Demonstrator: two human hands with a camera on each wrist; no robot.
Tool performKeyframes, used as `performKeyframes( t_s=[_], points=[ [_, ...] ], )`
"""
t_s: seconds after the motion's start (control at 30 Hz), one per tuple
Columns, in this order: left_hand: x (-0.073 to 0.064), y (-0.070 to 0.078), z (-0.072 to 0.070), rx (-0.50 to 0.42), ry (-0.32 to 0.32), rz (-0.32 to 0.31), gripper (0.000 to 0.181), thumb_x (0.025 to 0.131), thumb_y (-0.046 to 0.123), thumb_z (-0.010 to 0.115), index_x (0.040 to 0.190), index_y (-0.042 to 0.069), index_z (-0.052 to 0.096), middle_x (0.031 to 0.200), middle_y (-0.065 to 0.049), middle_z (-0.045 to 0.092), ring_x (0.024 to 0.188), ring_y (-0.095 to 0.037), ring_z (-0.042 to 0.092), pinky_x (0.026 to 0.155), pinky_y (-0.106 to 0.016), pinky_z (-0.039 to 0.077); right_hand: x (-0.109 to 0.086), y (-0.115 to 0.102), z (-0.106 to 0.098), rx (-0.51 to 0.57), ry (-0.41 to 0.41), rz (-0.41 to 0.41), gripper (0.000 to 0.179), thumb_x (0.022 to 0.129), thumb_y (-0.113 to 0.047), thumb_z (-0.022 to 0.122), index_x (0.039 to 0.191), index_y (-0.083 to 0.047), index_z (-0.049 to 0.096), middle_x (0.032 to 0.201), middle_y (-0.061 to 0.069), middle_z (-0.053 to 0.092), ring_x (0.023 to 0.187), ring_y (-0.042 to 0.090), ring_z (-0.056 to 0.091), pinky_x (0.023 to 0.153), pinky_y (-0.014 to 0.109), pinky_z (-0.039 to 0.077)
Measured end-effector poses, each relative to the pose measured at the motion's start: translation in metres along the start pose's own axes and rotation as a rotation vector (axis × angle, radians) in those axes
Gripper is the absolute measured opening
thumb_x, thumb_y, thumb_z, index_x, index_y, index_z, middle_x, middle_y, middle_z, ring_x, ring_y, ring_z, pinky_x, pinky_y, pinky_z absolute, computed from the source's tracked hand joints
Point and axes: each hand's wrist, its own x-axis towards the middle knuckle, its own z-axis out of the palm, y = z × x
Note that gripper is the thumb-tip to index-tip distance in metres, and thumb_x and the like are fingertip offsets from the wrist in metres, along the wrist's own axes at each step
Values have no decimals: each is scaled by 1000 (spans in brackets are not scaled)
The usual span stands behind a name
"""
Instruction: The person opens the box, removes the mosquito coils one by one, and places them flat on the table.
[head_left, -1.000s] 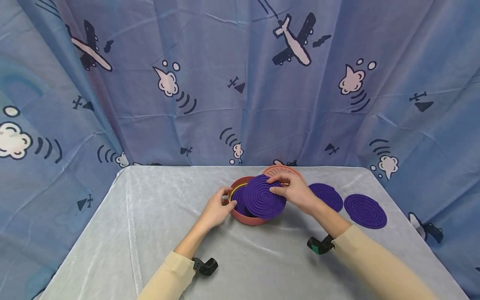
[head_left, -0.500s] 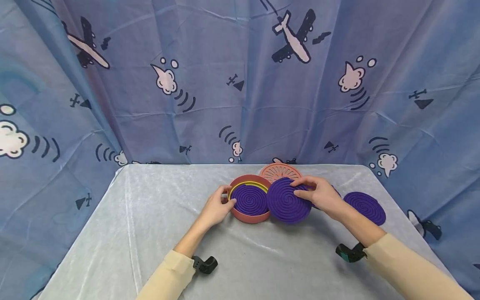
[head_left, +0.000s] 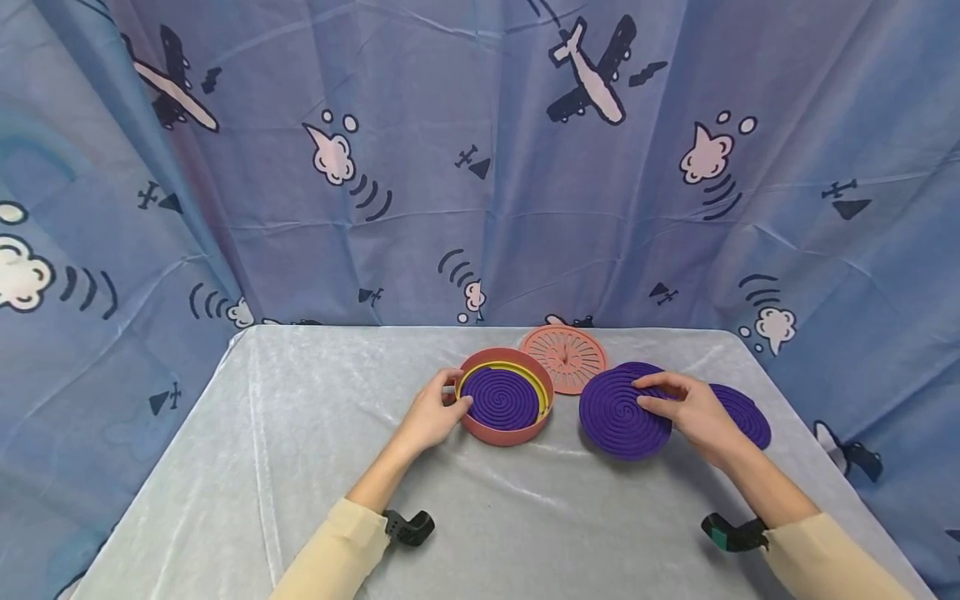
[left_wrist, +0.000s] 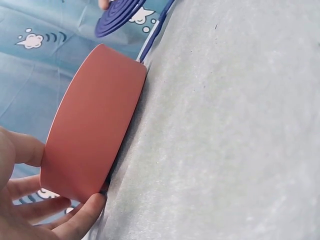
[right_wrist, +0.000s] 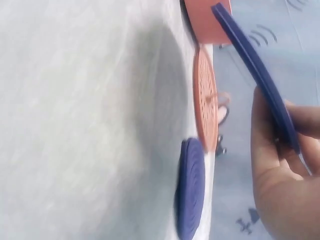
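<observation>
In the head view, my left hand [head_left: 435, 410] grips the left side of a round orange-red mosquito coil box [head_left: 504, 438]. Its fingers and thumb lie against the outside wall [left_wrist: 95, 120] in the left wrist view. Inside the box, within a yellow ring [head_left: 542, 390], lies a purple mosquito coil [head_left: 498, 400]. To the right, my right hand [head_left: 693, 412] pinches another purple coil [head_left: 618, 417] by its edge. That coil hangs tilted above the table, seen edge-on as a thin disc [right_wrist: 257, 75] in the right wrist view.
Behind the box lies its slotted orange lid [head_left: 564, 358], with a small raised handle. Another purple coil [head_left: 742, 414] rests on the white-covered table [head_left: 480, 517] at the right, partly behind my right hand. A patterned blue curtain [head_left: 420, 167] stands beyond the far edge.
My right hand has carried its coil rightward from over the box, uncovering the box's coil and the lid. It now covers most of a coil lying on the table. My left hand has stayed at the box.
</observation>
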Motion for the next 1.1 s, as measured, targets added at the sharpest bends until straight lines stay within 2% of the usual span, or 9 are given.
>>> performKeyframes(
  t_s=[0.13, 0.23, 0.33, 0.5, 0.67, 0.77, 0.93, 1.1],
  points=[
    [0, 0, 0, 4, 1, 0, 45, 98, 17, 67, 140, 8, 55, 137, -18, 57, 114, -31, 63, 89, -45, 54, -7, 14, -11, -55, 35, -10, 46, 97, -26, 71, 131, 4, 61, 128, 10, 57, 103, 8, 54, 81, 20, 48],
    [0, 0, 0, -2, 2, 7, 45, 97, 17, 67, 139, 7, 55, 136, -18, 58, 113, -31, 64, 88, -44, 54, -11, 25, -18, -37, 34, -19, 44, 97, -22, 71, 130, 6, 61, 121, 1, 61, 105, 4, 53, 82, 18, 49],
    [0, 0, 0, -8, 3, 15, 45, 97, 17, 67, 139, 7, 56, 136, -18, 58, 112, -31, 64, 86, -43, 55, -17, 36, -24, -13, 29, -16, 43, 98, -18, 70, 129, 9, 60, 114, -3, 64, 99, 4, 56, 79, 20, 50],
    [0, 0, 0, -11, -1, 12, 46, 97, 18, 67, 140, 7, 55, 137, -18, 58, 113, -31, 64, 86, -43, 55, -25, 51, -32, -46, 27, 5, 43, 97, -15, 70, 130, 10, 58, 111, 2, 67, 92, 5, 61, 76, 22, 51],
    [0, -1, 0, -4, 5, 2, 46, 97, 19, 67, 140, 8, 55, 137, -18, 57, 115, -31, 64, 89, -44, 54, -30, 61, -39, -80, 31, 26, 44, 97, -16, 70, 131, 9, 59, 119, 6, 65, 96, 2, 60, 79, 19, 50],
    [0, -2, 0, 6, 6, 3, 47, 97, 18, 67, 141, 8, 55, 137, -18, 57, 115, -32, 63, 90, -45, 54, -34, 64, -43, -72, 16, 45, 45, 97, -17, 71, 132, 9, 58, 124, 6, 64, 97, 2, 59, 78, 21, 51],
    [0, -3, -1, 11, 3, 8, 47, 97, 18, 67, 141, 7, 54, 138, -19, 57, 117, -33, 63, 92, -47, 53, -41, 67, -47, -64, 8, 85, 49, 96, -15, 72, 134, 9, 54, 117, 3, 61, 89, 7, 57, 70, 27, 51],
    [-2, 1, -1, -7, 3, -2, 47, 98, 18, 67, 141, 7, 54, 138, -19, 57, 117, -34, 62, 94, -48, 52, -46, 70, -52, -131, 30, 90, 49, 97, -16, 71, 135, 9, 54, 114, 7, 61, 87, 7, 54, 67, 27, 50]
  ],
)
